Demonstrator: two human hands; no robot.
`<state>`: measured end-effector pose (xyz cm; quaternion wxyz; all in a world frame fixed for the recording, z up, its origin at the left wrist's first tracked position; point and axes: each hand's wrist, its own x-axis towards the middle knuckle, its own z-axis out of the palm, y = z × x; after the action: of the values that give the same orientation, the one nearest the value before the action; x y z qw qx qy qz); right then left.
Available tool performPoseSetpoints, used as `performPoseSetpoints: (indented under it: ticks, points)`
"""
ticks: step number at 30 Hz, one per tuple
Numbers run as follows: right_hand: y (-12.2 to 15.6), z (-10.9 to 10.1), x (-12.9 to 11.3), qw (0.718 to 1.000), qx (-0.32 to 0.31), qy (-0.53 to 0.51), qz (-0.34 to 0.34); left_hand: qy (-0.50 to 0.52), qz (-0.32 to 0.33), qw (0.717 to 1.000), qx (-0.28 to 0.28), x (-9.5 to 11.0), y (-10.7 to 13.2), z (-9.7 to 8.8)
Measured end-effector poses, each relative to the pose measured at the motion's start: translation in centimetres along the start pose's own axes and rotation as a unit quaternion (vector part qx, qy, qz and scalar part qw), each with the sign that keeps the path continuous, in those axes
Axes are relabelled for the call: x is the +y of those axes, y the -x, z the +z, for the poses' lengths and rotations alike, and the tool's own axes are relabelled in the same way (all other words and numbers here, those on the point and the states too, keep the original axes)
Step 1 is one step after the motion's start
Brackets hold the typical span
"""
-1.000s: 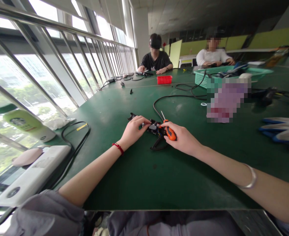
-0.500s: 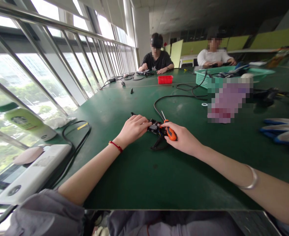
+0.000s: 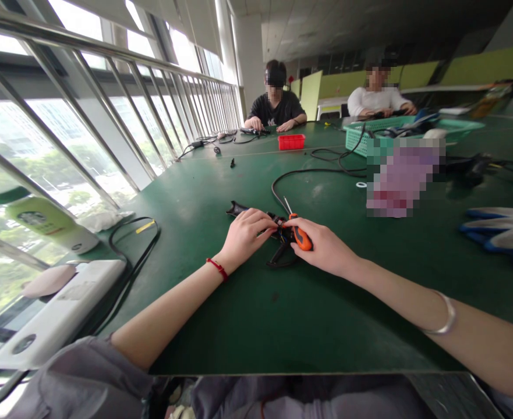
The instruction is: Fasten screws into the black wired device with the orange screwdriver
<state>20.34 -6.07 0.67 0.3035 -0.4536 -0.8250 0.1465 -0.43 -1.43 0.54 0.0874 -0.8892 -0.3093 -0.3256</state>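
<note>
A black corded device (image 3: 286,234) lies on the green table (image 3: 221,331), its inner parts and some wires exposed. My left hand (image 3: 248,231) rests over its left part, fingers bent and thumb and fingertips pressed together at the exposed parts; what they pinch is hidden. An orange-and-black screwdriver (image 3: 303,238) is in my right hand (image 3: 328,245), its shaft pointing up and away from the device. The thumb and index finger of that hand also reach to the device. Below the hands juts a curved black piece (image 3: 278,259), which looks joined to it.
Ahead are a red tray (image 3: 291,142), a green basket (image 3: 356,139) of tools and a black cable (image 3: 300,171). Work gloves (image 3: 505,230) lie right. A bottle (image 3: 49,224) and white power bank (image 3: 59,311) are left. Two people sit across the table.
My left hand has shifted right and nearer the exposed parts, uncovering more of the device's left end. The screwdriver stays in my right hand, nearly unmoved.
</note>
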Motion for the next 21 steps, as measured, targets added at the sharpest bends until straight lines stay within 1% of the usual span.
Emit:
performPoseSetpoints:
  ticks: [6,10,15,17,19,21]
  points:
    - [0.05,-0.13,-0.17,1.000,0.001,0.001,0.001,0.038,-0.004,0.999,0.003,-0.26,0.07,-0.26]
    - [0.07,-0.16,-0.21,1.000,-0.007,-0.003,0.006,0.022,0.017,1.000,0.000,-0.35,0.10,-0.44]
    - [0.08,-0.09,0.07,1.000,-0.006,-0.001,-0.002,-0.012,0.061,0.998,-0.001,-0.34,0.16,-0.46]
    - [0.06,-0.03,0.07,1.000,-0.003,0.002,-0.007,-0.036,0.074,0.997,-0.015,-0.25,0.11,-0.51]
    - [0.04,0.00,-0.12,1.000,-0.001,0.003,-0.004,-0.063,0.093,0.993,-0.041,-0.13,0.02,-0.65]
    - [0.04,-0.05,-0.47,1.000,0.006,-0.003,0.016,-0.083,0.116,0.988,-0.065,-0.10,-0.06,-0.84]
